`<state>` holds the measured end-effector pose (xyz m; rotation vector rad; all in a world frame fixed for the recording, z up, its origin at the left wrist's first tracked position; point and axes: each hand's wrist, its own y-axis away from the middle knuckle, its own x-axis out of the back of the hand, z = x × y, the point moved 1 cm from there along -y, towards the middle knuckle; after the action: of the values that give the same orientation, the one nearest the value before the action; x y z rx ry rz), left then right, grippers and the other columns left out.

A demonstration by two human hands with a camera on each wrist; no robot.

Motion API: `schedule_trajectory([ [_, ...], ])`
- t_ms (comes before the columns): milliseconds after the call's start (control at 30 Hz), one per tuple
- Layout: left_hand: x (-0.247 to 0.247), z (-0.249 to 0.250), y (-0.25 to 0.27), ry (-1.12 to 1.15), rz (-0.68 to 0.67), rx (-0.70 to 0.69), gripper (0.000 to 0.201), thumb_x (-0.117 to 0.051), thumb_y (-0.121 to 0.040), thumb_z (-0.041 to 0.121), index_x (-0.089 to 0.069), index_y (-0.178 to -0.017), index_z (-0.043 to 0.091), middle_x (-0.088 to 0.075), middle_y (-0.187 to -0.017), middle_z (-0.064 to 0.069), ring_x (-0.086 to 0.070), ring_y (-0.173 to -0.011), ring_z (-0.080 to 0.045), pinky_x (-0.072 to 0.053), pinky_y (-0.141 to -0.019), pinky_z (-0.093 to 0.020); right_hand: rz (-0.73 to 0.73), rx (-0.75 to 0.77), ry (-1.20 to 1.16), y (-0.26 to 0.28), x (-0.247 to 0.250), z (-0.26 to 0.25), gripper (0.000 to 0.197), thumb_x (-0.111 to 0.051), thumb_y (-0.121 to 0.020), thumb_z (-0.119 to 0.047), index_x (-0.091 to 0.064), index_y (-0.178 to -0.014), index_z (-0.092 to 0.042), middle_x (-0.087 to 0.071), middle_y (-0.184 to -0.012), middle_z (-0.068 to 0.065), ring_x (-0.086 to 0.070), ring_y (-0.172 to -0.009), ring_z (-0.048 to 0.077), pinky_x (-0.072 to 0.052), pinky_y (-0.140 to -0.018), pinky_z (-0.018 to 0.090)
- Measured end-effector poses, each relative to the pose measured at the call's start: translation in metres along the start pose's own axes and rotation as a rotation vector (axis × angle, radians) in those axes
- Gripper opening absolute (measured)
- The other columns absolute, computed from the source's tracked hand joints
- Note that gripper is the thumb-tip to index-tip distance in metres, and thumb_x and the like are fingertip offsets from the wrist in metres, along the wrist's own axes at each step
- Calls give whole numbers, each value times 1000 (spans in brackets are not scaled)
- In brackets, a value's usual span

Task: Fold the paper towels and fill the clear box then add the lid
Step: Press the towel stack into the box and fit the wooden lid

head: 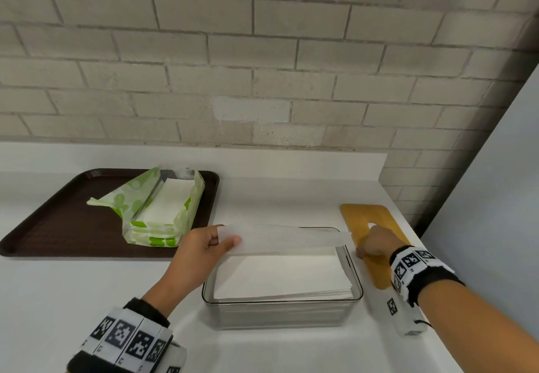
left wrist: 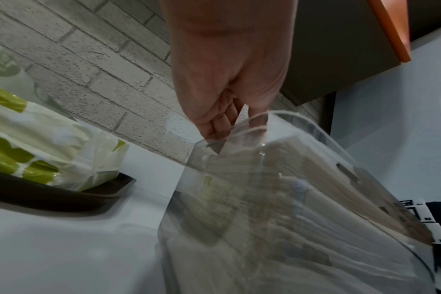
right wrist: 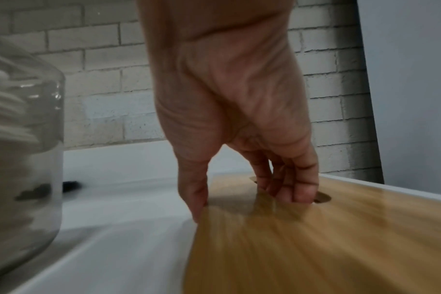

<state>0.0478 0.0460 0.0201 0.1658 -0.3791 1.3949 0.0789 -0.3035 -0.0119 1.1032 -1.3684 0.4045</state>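
1. Grey brick wall (head: 262, 52) rises behind the white countertop (head: 87, 291) you work at.
2. Your left hand (head: 201, 253) pinches one end of a white embossed paper towel sheet (head: 285, 238) between thumb and curled fingers (left wrist: 220, 121), holding it stretched above the clear rectangular plastic box (head: 356, 288).
3. Inside that box lies a stack of folded white towels (head: 280, 279), reaching near its rim.
4. Your right hand (head: 376, 243) grips the flat wooden lid with an oval slot (head: 361, 215), thumb at its edge and fingers (right wrist: 295, 191) curled into the slot; the lid lies on the countertop just right of the box.
5. Left of the box, a dark brown tray (head: 58, 227) carries an opened green-and-white plastic towel pack (head: 157, 212).
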Motion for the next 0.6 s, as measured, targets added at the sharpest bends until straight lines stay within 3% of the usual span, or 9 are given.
schedule_trajectory([
  [100,-2,2,1,-11,5,-15,12,-65,-86,18,-73,-77,18,-75,-78,3,-68,-72,-9,-52,-71,-26,-27,-1,-91,0,6,4,56,-67,-75,-13,-46,-126,-1,-55,-116,13,-52,-98,25,-47,-79,30],
  [167,-2,0,0,-24,4,-10,13,-64,-87,19,-73,-79,13,-74,-80,-3,-68,-73,-14,-52,-72,-30,-45,19,-222,0,7,10,53,-66,-69,-6,-47,-118,-8,-56,-106,12,-54,-93,26,-50,-76,30],
  [233,-1,-1,0,-22,-1,-6,14,-64,-87,20,-73,-80,11,-74,-82,-6,-68,-74,-19,-53,-72,-31,-55,64,-363,3,12,13,43,-63,-73,-4,-43,-109,-17,-58,-93,13,-59,-81,26,-50,-64,27],
  [333,0,0,0,-15,-16,-3,16,-63,-87,21,-72,-81,9,-73,-81,-9,-67,-74,-22,-52,-72,-34,-54,131,-540,21,38,13,29,-67,-76,-3,-52,-100,-4,-62,-80,13,-59,-64,22,-50,-55,25],
  [467,1,2,3,18,-20,-1,15,-62,-88,18,-73,-78,18,-74,-75,2,-67,-70,-9,-51,-66,-18,57,430,-525,61,85,3,35,-77,-68,-12,-60,-99,-9,-65,-85,6,-60,-74,21,-45,-70,30],
  [533,0,7,6,41,-9,-16,15,-61,-89,14,-73,-81,19,-72,-65,11,-65,-64,-2,-47,-60,-9,82,595,-519,95,99,-7,31,-79,-69,-15,-63,-95,-20,-68,-88,-2,-64,-80,17,-51,-77,32],
  [600,-1,12,9,52,-6,-28,13,-59,-89,8,-68,-81,3,-60,-47,18,-56,-48,7,-38,-51,-2,97,755,-448,135,103,-21,42,-82,-66,-15,-61,-97,-33,-65,-103,-16,-62,-89,1,-48,-79,22],
])
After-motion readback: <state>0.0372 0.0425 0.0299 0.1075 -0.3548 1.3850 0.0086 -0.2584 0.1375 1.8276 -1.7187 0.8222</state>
